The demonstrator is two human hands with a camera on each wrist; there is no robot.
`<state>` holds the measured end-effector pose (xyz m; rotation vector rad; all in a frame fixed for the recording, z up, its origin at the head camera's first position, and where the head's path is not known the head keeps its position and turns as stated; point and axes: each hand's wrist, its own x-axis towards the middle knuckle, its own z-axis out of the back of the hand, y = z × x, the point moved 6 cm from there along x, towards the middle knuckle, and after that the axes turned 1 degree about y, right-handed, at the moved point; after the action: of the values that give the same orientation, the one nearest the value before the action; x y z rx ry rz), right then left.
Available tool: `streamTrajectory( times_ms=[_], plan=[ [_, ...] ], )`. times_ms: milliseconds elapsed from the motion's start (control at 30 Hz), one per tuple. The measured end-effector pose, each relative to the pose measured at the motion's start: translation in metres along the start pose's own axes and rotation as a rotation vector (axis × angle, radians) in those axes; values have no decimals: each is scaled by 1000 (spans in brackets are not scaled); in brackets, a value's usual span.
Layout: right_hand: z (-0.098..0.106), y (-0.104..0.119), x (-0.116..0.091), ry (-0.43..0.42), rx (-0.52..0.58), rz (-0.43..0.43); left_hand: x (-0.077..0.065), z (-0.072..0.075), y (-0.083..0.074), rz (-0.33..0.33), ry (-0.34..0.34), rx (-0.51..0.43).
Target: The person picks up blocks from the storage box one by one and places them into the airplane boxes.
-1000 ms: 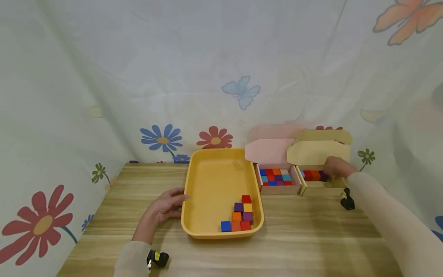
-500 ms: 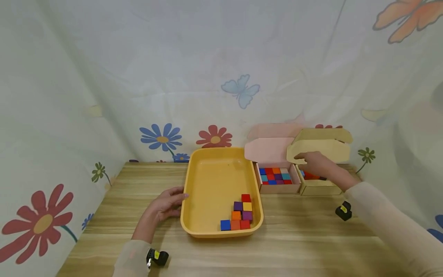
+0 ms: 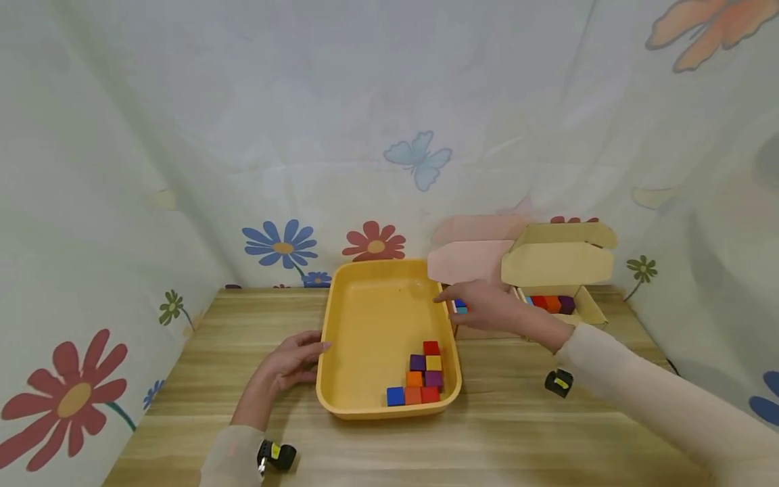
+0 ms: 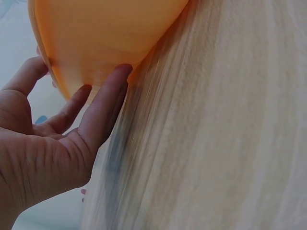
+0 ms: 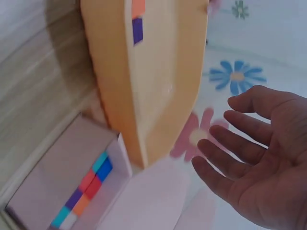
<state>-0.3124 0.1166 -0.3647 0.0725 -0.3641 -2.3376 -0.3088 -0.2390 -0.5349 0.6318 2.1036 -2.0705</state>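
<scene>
My left hand (image 3: 296,358) rests against the left side of a yellow tray (image 3: 379,410), its fingertips on the outer wall and at the rim. Toward the tray's front right corner stand several coloured cubes, among them a blue cube (image 3: 395,396), a yellow cube (image 3: 433,363) and a red cube (image 3: 431,348). Over the pink box and close to the tray's right rim hovers my right hand (image 3: 483,308). In the right wrist view its fingers (image 5: 240,134) are loosely bent, with nothing between them. It hides most of the pink box in the head view.
The pink box (image 5: 53,160), lid up, holds several coloured cubes. Right of it, an open cream box (image 3: 589,308) contains a short row of cubes (image 3: 550,304). A flower-printed curtain (image 3: 292,135) hangs behind the wooden table (image 3: 517,419).
My right hand has come up out of the cream box and travelled left over the pink box to the tray's right edge. The left hand and the cubes in the tray stay put.
</scene>
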Motion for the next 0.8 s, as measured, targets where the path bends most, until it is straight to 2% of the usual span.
streamTrajectory(
  times_ms=[100, 233, 333, 433, 667, 800],
  plan=[
    [-15, 21, 7, 61, 17, 56, 0, -1, 0, 0, 10, 2],
    [-40, 47, 13, 188, 98, 139, 0, -1, 0, -1, 8, 6],
    [-60, 64, 20, 282, 97, 215, -1, 1, 0, -4, -3, 6],
    [-80, 76, 24, 352, 29, 299, -1, 1, 1, -5, 3, 0],
    [-111, 94, 32, 443, -150, 466, -3, 0, -2, -21, 3, -5],
    [-120, 100, 35, 520, -182, 504, -4, 0, -1, -15, 0, -9]
  ],
)
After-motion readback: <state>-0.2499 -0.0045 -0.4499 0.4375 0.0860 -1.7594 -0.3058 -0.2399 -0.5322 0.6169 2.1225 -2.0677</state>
